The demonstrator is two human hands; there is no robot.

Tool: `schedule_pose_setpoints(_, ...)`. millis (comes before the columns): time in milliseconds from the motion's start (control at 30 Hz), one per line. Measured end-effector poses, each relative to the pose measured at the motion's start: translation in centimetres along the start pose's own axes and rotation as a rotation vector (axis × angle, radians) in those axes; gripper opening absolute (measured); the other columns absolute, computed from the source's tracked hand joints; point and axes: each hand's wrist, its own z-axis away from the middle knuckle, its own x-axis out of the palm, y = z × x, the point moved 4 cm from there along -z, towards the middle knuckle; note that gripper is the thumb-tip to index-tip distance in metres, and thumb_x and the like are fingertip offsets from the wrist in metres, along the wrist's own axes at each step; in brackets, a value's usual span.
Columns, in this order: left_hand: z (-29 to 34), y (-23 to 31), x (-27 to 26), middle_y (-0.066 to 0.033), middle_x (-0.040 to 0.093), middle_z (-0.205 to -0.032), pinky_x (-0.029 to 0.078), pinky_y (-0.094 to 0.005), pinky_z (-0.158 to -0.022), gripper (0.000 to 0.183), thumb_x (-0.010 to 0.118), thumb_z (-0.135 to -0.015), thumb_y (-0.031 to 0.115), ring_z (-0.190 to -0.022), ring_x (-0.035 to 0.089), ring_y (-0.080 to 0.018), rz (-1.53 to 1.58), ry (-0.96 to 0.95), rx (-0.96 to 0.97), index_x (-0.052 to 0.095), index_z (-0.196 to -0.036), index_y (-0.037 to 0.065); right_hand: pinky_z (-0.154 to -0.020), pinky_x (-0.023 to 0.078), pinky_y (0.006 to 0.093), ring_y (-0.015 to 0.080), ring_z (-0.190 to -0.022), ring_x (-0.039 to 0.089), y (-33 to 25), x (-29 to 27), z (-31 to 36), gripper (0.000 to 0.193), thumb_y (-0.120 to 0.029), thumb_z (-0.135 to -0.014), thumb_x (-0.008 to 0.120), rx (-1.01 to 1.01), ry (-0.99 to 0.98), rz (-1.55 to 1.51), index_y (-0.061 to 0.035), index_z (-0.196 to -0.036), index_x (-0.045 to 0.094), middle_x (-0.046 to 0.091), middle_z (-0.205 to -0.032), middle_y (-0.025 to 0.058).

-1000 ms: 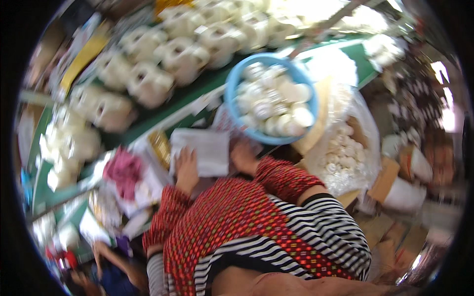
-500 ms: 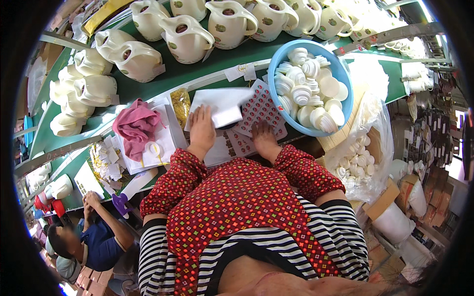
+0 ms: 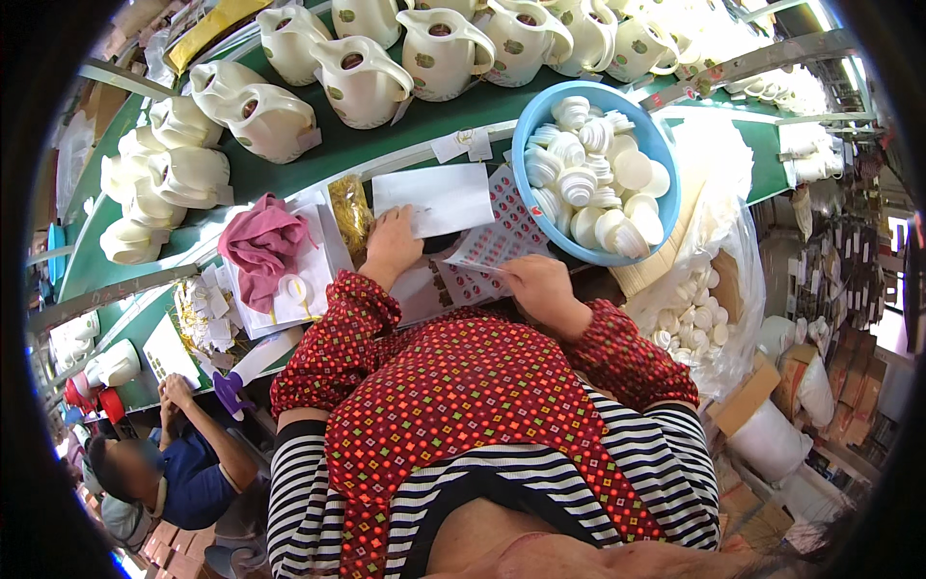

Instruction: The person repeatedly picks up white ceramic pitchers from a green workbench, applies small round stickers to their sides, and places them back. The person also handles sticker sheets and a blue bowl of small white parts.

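My right hand (image 3: 545,290) pinches the near edge of a sheet of small red round stickers (image 3: 482,247), its edge lifted and bent. Under and beyond it lie more printed sheets of red stickers (image 3: 512,205). My left hand (image 3: 393,243) rests with its fingers at the near left corner of a blank white paper sheet (image 3: 436,201), which lies flat. A clear bag of gold ties (image 3: 349,205) is just left of that hand. Close to my right hand, a blue basin (image 3: 669,145) holds many white ridged round lids (image 3: 577,185).
Cream jugs (image 3: 443,56) with handles line the green bench (image 3: 322,188). On the left, a pink cloth (image 3: 262,246) lies on white papers, beside a pile of tags (image 3: 209,311). At right, a plastic bag (image 3: 738,280) holds more lids. Another person (image 3: 193,478) sits at lower left.
My right hand has risen from lying flat and taken a sticker sheet's edge, lifting it. The white paper, curled and blurred before, now lies flat. The basin has shifted slightly left in view.
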Motion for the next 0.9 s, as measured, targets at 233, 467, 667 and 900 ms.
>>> schedule_pose_setpoints(233,5.9,6.3,-5.9,-0.0228,0.056,-0.149,0.036,-0.0462,-0.119,0.064,0.069,-0.099,0.035,-0.145,0.047,-0.0344,0.932,-0.095,0.010,0.052,-0.148,-0.002,-0.075,0.057,0.0418,0.0365,-0.085,0.071,-8.6,-12.8,-1.0,0.026,-0.003,-0.089,0.071,-0.028,0.269,0.016,0.0007,-0.114,0.075,0.075,-0.099,0.0196)
schedule_pose_setpoints(467,12.9,13.3,-13.8,-0.0103,0.039,-0.164,0.037,-0.0557,-0.120,0.076,0.056,-0.105,0.049,-0.148,0.043,-0.0307,1.844,-0.212,0.185,0.027,-0.162,0.009,-0.102,0.048,0.0459,0.0354,-0.117,0.061,-16.1,-9.8,-3.2,0.048,-0.005,-0.090,0.067,-0.510,0.133,0.090,-0.0016,-0.137,0.064,0.065,-0.137,0.0172)
schedule_pose_setpoints(667,16.0,12.4,-19.0,-0.0204,0.064,-0.138,0.051,-0.0393,-0.104,0.038,0.065,-0.100,0.003,-0.128,0.063,-0.0314,0.473,0.448,0.313,0.058,-0.137,-0.003,-0.113,0.036,0.0524,0.0378,-0.132,0.050,-17.4,-9.5,-3.7,0.062,-0.029,-0.090,0.076,-0.632,-0.150,0.067,-0.0110,-0.146,0.058,0.056,-0.146,0.0157)
schedule_pose_setpoints(900,18.7,10.4,-21.4,-0.0175,0.065,-0.137,0.055,-0.0490,-0.103,0.048,0.060,-0.102,0.017,-0.122,0.066,-0.0308,1.943,0.162,-0.065,0.051,-0.145,-0.001,-0.110,0.048,0.0447,0.0270,-0.134,0.056,-11.5,-13.1,-8.6,0.096,-0.022,-0.084,0.087,-0.163,-0.100,-0.851,-0.0089,-0.162,0.034,0.053,-0.152,0.0180)
